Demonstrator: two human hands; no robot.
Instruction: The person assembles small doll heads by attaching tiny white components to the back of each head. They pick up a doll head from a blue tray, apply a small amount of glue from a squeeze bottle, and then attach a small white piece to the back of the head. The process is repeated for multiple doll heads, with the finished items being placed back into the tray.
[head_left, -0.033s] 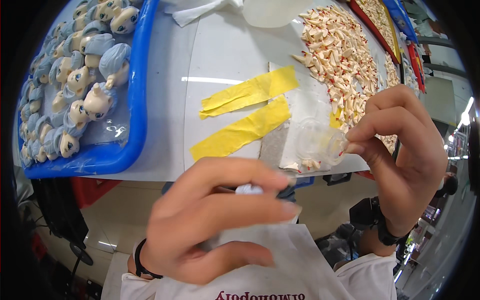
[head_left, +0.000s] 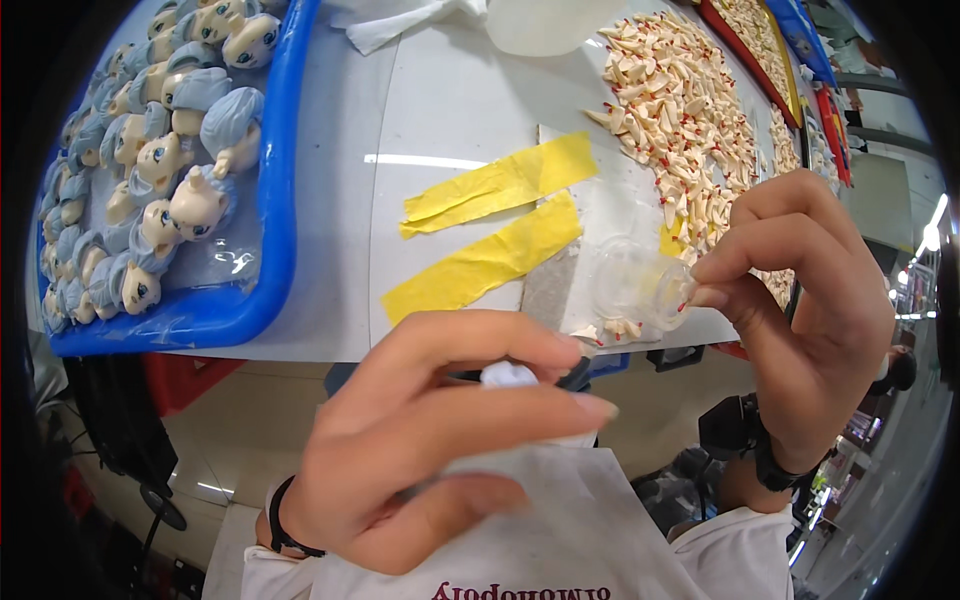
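My left hand [head_left: 430, 430] is in front of the table's near edge, its fingers curled and the thumb smeared by motion. Between its index and middle fingers shows a pale bluish-white lump [head_left: 508, 375], mostly hidden by the fingers. My right hand [head_left: 790, 280] pinches thumb and index finger at the right side of a clear plastic cup [head_left: 630, 285]. A tiny red spot shows by the thumb tip; I cannot make out what it belongs to. Several small cream pieces with red tips [head_left: 622, 329] lie just below the cup, at the table edge.
A blue tray [head_left: 280, 200] of pale-blue-haired doll heads [head_left: 160, 165] stands at left. Two yellow tape strips [head_left: 490, 255] run over the table to a board [head_left: 548, 290]. A heap of cream, red-tipped pieces [head_left: 685, 120] lies at right. A white container [head_left: 540, 25] is at the back.
My left hand has shifted slightly, its thumb drawing left and the pale lump showing a little farther right. My right hand and the cup stay where they were.
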